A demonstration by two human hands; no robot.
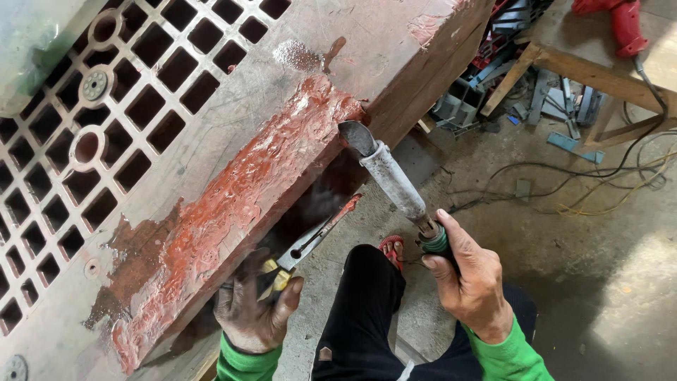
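While beyond right hand [471, 275]'s grip, iron tip [357, 137].

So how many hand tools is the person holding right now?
2. Pliers in the left hand, and a soldering-iron-like tool in the right hand. None seems hidden.

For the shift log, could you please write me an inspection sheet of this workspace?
Surface: large metal grid block, its edge coated with a rough red layer.
Job's things: heated iron tool with its tip at the red layer; pliers with yellow grips.
Clutter: metal scraps under a wooden bench.
Hands: left hand grips the pliers; right hand grips the tool's handle.
Cables: several loose on the concrete floor.
Surroundings: red power tool on the bench.
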